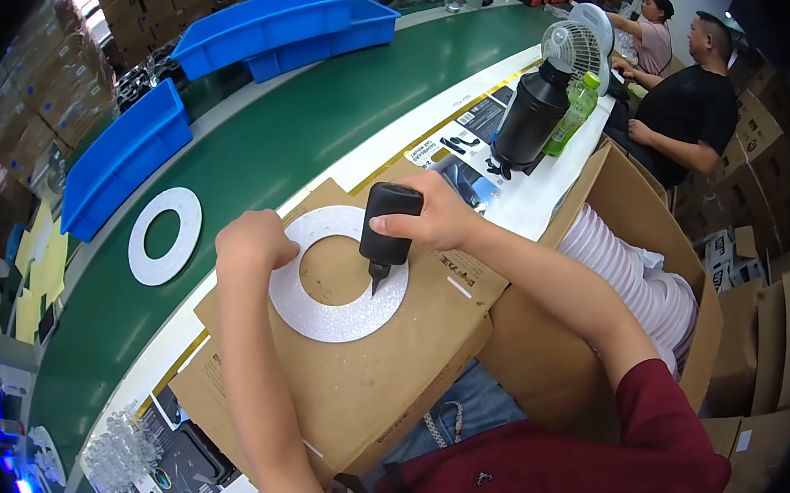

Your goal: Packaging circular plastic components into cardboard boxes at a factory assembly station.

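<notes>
Right hand [436, 213] clamping black squeeze bottle [389, 238], nozzle [378, 276] at four o'clock on glittery white ring [339, 323]; left hand [255, 240] touching ten o'clock, closure unclear; printed cardboard box [425, 324] lying underneath.

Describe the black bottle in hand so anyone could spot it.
Find the central cardboard, then the white ring on it. Over that ring, the right hand holds the black bottle nozzle down, unlike the black container beside the green bottle.

Factory workshop, green conveyor belt [308, 113], blue bins [268, 25], stacked cartons [58, 97], co-workers [689, 117]
</notes>
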Tool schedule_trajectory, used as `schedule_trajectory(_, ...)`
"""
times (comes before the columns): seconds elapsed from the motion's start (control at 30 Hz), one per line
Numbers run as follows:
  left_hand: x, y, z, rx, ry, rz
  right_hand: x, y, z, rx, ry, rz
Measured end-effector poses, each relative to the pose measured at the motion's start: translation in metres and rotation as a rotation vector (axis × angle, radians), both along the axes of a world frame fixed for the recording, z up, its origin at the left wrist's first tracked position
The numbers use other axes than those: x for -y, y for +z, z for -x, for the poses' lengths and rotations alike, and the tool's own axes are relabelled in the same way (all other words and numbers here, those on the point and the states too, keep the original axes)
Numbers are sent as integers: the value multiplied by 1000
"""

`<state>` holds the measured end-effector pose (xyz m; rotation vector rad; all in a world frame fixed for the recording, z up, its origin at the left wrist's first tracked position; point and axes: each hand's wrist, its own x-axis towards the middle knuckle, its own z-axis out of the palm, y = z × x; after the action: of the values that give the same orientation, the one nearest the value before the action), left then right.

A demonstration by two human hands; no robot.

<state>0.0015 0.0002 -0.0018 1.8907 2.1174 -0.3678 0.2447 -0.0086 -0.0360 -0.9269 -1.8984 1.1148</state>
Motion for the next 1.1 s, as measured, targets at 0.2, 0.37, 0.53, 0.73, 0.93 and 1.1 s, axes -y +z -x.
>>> schedule_trajectory(0.2, -1, -2, 1, -8, 0, -13, -3, -1, -1, -5, 1, 2)
schedule_trajectory(0.37, 0, -2, 1, -10, 1, 2, -5, 0, -3, -9, 9, 26)
schedule_trajectory(0.53, 2, 1, -1, -2, 2, -13, -9, 1, -9, 55, 33, 41)
schedule_trajectory(0.73, 1, -2, 0, -5, -1, -23, -9, 6, -9, 91, 95, 13)
schedule_trajectory(0.93, 0, -3, -2, -11, -5, -25, -8, 2, -9, 13, 116, 66)
schedule_trajectory(1.1, 1, -1, -1, -15, -14, -31, -7, 2, -7, 18, 141, 52)
